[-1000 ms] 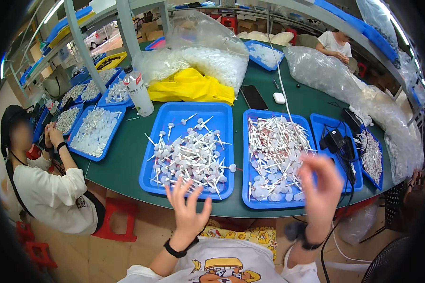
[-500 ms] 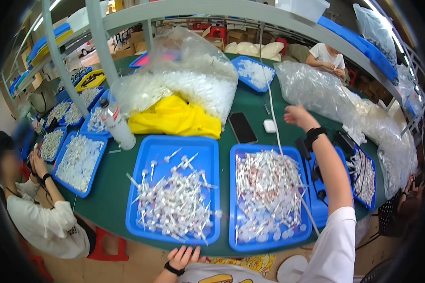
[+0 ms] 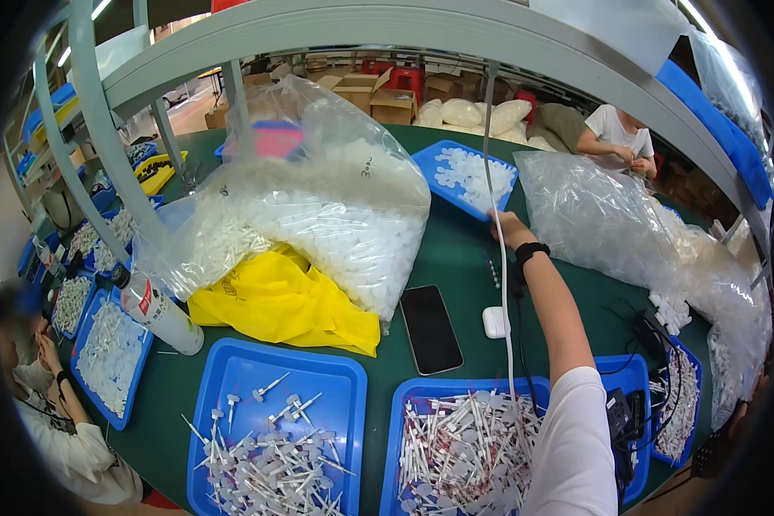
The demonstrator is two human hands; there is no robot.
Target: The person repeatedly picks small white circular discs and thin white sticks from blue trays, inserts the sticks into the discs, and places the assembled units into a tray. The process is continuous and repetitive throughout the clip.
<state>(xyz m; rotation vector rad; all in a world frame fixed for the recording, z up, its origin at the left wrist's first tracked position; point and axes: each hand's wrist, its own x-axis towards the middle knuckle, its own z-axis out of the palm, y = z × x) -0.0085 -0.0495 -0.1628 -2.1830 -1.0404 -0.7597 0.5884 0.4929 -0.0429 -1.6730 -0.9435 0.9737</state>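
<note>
Item: white cable [image 3: 500,284], long axis running near-to-far, hanging down over the green table [image 3: 456,258]. Right hand [image 3: 509,229] is reaching far, its grip apparently closing on the cable beside the far blue tray [image 3: 430,163]. Left hand is lying outside the view.

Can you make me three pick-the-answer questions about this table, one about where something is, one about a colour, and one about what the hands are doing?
1. Where does the dark phone lie?
A. in a blue tray
B. on the green table, beside the yellow bag
C. on a chair

2. What colour are the trays of white parts?
A. red
B. blue
C. black

3. What is the right hand doing?
A. reaching out across the table by the hanging white cord
B. resting in a tray
C. holding the phone

Answers: 1 B, the phone is on bare table; 2 B, all the rims are blue; 3 A, the arm is stretched out by the cord.
</note>
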